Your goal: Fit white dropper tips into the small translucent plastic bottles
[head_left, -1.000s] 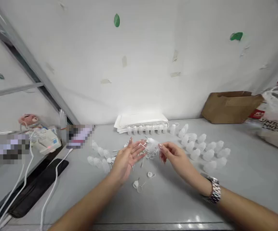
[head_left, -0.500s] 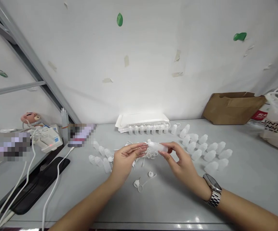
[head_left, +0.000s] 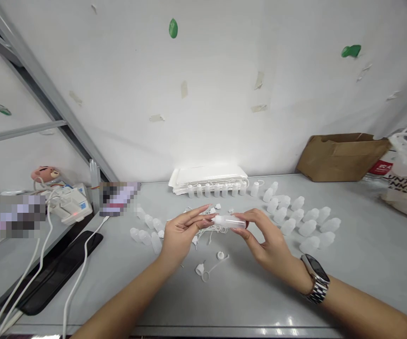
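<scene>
A small translucent plastic squeeze bottle (head_left: 232, 221) lies sideways between my two hands, above the grey table. My right hand (head_left: 265, 238) grips its base end between thumb and fingers. At the white neck end, my left hand (head_left: 180, 235) pinches with thumb and fingertips, which partly hide whatever is at the tip. Behind and below the hands is a loose pile of white cap straps with rings (head_left: 219, 229). Nearer to me lie a white cone-shaped cap (head_left: 199, 269), a strap with a ring (head_left: 205, 276) and a small round white cap (head_left: 220, 255).
Capped bottles (head_left: 217, 190) stand in a row before a stack of white packs (head_left: 210, 175). Several bottles (head_left: 308, 228) stand at right, others (head_left: 149, 221) at left. A brown paper bag (head_left: 344, 157), a plastic bag (head_left: 406, 174), a black pad (head_left: 62, 268) and white cables (head_left: 83, 263) flank them.
The bottle has turned slightly and sits a little lower, now more level. Both hands stay on it, with the left fingers shifted a little at the neck end.
</scene>
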### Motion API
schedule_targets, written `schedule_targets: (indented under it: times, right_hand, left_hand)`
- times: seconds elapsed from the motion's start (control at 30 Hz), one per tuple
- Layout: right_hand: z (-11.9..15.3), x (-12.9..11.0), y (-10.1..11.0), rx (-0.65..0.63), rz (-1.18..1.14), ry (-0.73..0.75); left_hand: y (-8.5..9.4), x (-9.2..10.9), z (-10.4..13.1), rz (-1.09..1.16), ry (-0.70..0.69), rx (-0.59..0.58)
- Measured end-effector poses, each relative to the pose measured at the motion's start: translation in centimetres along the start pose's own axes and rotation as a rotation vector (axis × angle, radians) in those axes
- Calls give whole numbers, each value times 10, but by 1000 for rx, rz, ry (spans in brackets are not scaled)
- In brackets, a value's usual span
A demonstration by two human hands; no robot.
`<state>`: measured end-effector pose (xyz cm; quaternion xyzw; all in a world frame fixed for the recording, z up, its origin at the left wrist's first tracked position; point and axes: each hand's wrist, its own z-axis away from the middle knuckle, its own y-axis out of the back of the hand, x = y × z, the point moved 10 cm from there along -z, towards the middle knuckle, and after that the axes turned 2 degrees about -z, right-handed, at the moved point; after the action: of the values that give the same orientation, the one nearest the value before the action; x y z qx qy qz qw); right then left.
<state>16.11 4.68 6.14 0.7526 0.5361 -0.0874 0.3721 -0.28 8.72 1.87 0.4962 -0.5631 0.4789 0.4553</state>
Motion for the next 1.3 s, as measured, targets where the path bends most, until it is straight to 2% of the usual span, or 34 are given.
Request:
schedule_targets:
  times: [0.5, 0.7, 0.9, 1.13, 1.3]
  right_hand:
    - [-4, -5, 1, -59, 107, 87]
    - [-5, -10, -5, -133, 210, 175]
    - [-6, -16, -6, -143, 289, 222]
    - [-5, -15, -13, -168, 300, 217]
    - [-2, -12, -17, -172, 284, 210]
  left_hand:
    - [0, -3, -3, -60, 12, -39]
    - [0, -4, -5, -240, -4, -103]
    - [-1, -5, -5, -389, -36, -139]
    - [-6, -5, -4, -500, -110, -176]
    - [-10, 2, 0, -612, -240, -187]
